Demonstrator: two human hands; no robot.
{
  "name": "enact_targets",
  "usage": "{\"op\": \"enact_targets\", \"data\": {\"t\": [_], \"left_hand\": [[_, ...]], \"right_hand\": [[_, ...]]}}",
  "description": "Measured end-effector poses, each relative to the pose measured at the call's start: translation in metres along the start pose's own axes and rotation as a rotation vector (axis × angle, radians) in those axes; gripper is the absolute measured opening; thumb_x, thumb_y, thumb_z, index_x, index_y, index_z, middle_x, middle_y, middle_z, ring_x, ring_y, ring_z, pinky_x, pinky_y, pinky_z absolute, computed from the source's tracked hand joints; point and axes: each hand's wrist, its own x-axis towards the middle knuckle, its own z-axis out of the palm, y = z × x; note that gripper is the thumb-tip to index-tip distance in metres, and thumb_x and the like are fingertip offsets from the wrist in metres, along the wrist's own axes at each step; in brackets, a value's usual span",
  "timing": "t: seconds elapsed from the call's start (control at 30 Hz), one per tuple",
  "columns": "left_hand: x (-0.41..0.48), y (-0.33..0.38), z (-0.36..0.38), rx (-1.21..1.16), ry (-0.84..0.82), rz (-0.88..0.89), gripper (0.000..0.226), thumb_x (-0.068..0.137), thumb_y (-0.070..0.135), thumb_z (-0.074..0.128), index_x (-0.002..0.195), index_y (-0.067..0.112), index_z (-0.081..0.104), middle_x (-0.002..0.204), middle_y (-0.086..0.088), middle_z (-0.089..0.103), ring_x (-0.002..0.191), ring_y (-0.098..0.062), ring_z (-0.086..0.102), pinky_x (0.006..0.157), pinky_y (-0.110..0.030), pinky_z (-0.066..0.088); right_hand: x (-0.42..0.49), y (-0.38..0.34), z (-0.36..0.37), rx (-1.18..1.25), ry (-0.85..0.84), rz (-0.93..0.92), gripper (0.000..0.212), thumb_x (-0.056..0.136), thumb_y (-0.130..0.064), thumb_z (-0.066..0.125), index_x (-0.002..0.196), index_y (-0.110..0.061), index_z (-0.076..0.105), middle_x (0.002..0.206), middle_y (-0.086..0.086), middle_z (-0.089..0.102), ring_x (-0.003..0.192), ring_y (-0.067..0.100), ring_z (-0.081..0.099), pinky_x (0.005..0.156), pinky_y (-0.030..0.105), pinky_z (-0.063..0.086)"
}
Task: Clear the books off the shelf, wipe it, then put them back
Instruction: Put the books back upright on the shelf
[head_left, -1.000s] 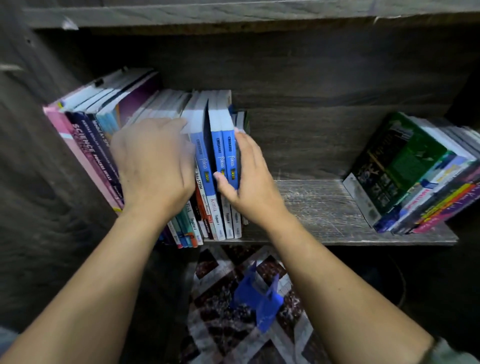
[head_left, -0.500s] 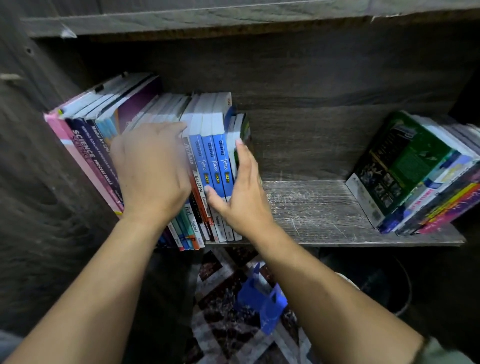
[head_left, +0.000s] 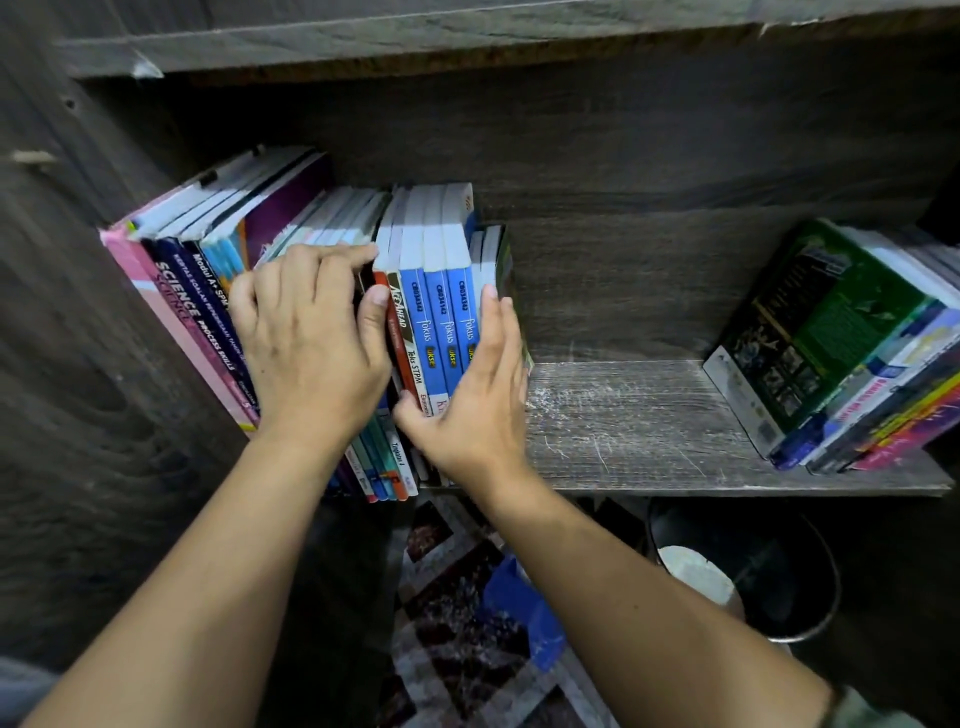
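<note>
Head view: row of books (head_left: 332, 291) upright to slightly leaning at left end of wooden shelf (head_left: 639, 415), second batch of books (head_left: 852, 343) tilted at right end, bare scratched board between the two. Left hand (head_left: 311, 343) laid over spines of left row, fingers curled onto top edges, thumb pressed against a red-and-white spine; right hand (head_left: 478, 395) flat, fingers straight, pressed against right flank of three blue books (head_left: 441, 322), nothing gripped. Below shelf: patterned rug (head_left: 467, 623), blue plastic piece (head_left: 524, 608), dark bucket (head_left: 753, 571).
</note>
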Motion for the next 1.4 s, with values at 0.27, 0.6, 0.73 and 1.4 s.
{"op": "enact_targets", "data": {"t": [0.27, 0.6, 0.73, 1.4], "left_hand": [[-0.001, 0.0, 0.0, 0.006, -0.023, 0.008, 0.032, 0.099, 0.029, 0.044, 0.126, 0.015, 0.056, 0.109, -0.007, 0.054, 0.104, -0.025, 0.044, 0.101, -0.04, 0.021], [-0.001, 0.004, 0.001, 0.06, -0.033, -0.006, 0.027, 0.088, 0.025, 0.054, 0.111, 0.012, 0.057, 0.105, -0.008, 0.053, 0.104, -0.027, 0.044, 0.101, -0.042, 0.023], [-0.002, 0.004, -0.002, 0.085, -0.072, 0.005, 0.03, 0.086, 0.026, 0.055, 0.113, 0.013, 0.057, 0.106, -0.009, 0.053, 0.105, -0.029, 0.044, 0.101, -0.044, 0.024], [-0.082, 0.102, 0.089, -0.088, -0.667, 0.374, 0.06, 0.088, 0.043, 0.041, 0.138, 0.01, 0.048, 0.147, -0.013, 0.042, 0.143, -0.032, 0.027, 0.115, -0.05, 0.02]], "right_hand": [[0.007, 0.005, 0.004, 0.087, 0.056, 0.065, 0.118, 0.063, -0.036, 0.073, 0.145, -0.043, -0.01, 0.155, 0.009, 0.016, 0.143, 0.028, 0.021, 0.111, 0.054, 0.029], [0.012, -0.009, 0.01, -0.015, 0.237, 0.195, 0.124, 0.061, -0.059, 0.078, 0.146, -0.04, -0.01, 0.158, 0.007, 0.016, 0.146, 0.025, 0.017, 0.113, 0.064, 0.016], [0.02, -0.007, 0.007, 0.096, 0.284, 0.3, 0.124, 0.057, -0.045, 0.082, 0.145, -0.043, -0.005, 0.151, 0.005, 0.031, 0.137, 0.026, 0.035, 0.108, 0.057, 0.032], [0.038, 0.099, -0.145, -0.08, 0.654, 0.356, 0.097, 0.058, -0.036, 0.081, 0.141, -0.019, 0.032, 0.125, 0.007, 0.045, 0.114, 0.026, 0.049, 0.096, 0.041, 0.044]]}}
